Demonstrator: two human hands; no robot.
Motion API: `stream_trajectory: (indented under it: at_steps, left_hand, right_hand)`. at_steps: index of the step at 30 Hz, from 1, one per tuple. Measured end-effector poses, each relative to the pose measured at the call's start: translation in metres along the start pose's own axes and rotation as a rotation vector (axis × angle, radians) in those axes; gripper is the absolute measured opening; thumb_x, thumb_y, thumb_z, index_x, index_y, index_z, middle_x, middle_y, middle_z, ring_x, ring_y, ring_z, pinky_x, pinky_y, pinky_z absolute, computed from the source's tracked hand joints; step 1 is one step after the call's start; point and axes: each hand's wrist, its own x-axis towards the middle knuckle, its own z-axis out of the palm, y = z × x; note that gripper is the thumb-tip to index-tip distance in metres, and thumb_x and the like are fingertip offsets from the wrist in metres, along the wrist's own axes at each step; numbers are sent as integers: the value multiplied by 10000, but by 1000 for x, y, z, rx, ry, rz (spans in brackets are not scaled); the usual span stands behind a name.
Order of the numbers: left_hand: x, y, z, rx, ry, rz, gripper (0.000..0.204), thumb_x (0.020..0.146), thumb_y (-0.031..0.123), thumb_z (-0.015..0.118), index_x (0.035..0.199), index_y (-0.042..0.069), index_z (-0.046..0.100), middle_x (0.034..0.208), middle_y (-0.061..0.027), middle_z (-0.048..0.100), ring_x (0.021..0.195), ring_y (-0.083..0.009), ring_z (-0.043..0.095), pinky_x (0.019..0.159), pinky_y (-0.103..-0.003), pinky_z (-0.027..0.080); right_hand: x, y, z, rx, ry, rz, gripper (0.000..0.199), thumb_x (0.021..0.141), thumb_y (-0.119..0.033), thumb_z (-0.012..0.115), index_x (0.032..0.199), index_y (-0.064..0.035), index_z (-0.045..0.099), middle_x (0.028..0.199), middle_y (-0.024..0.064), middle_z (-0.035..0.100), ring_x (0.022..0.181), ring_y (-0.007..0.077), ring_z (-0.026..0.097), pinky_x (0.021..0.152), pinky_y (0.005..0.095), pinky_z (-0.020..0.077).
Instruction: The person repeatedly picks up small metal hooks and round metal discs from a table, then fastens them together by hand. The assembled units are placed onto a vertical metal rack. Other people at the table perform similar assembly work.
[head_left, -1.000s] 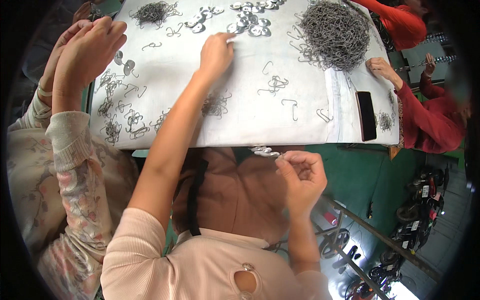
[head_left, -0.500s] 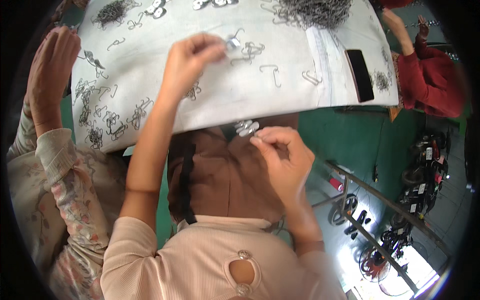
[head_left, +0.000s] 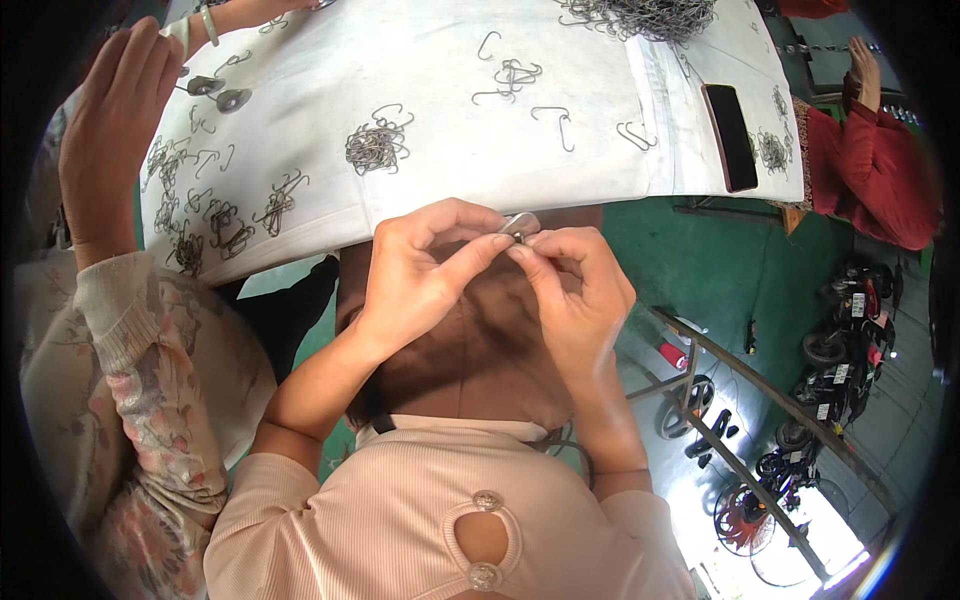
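My hands meet over my lap, just in front of the table's near edge. A small shiny metal piece [head_left: 520,224] with a rounded outline sits between their fingertips. My left hand [head_left: 428,262] pinches it from the left, thumb and forefinger closed. From the other side, my right hand [head_left: 580,282] grips it with closed fingers; these partly hide it, so its full shape cannot be made out. Beyond them on the white-covered table [head_left: 450,170] lies a pile of bent wire hooks [head_left: 377,150], with more loose hooks [head_left: 515,80] farther off.
A large heap of wire hooks [head_left: 655,15] occupies the far side. To the right lies a black phone [head_left: 729,138]. At my left sits a person with a patterned sleeve [head_left: 150,420]; another in red [head_left: 870,170] is at the right. A metal rail [head_left: 770,395] stands at lower right.
My left hand has come back from above the table, down to my right hand. The hook pile it partly covered now shows. Another person's braceleted arm has entered at the far left.
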Motion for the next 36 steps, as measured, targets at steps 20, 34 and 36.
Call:
stream_trajectory:
  at_steps: [20, 34, 36]
  left_hand:
    - [-6, -13, 1, 14, 140, -21, 129, 816, 18, 670, 923, -53, 660, 858, -99, 704, 811, -127, 668, 739, -238, 513]
    - [-5, -9, 7, 68, 137, 49, 113, 816, 33, 675, 905, -37, 668, 842, -93, 698, 798, -132, 662, 735, -249, 518]
    - [-2, -11, 6, 77, 110, 118, 118, 827, 42, 666, 917, -34, 669, 847, -96, 694, 808, -129, 653, 746, -258, 513]
  right_hand:
    - [88, 43, -22, 366, -424, 546, 160, 840, -120, 659, 933, -3, 600, 807, 95, 646, 679, 154, 610, 582, 269, 475]
    - [14, 3, 2, 479, -27, 377, 102, 807, -66, 697, 858, -21, 621, 1064, 44, 501, 943, 118, 495, 783, 242, 416]
    - [13, 4, 4, 268, 22, 232, 115, 784, -68, 712, 848, -33, 624, 1081, 60, 501, 976, 147, 489, 801, 265, 416]
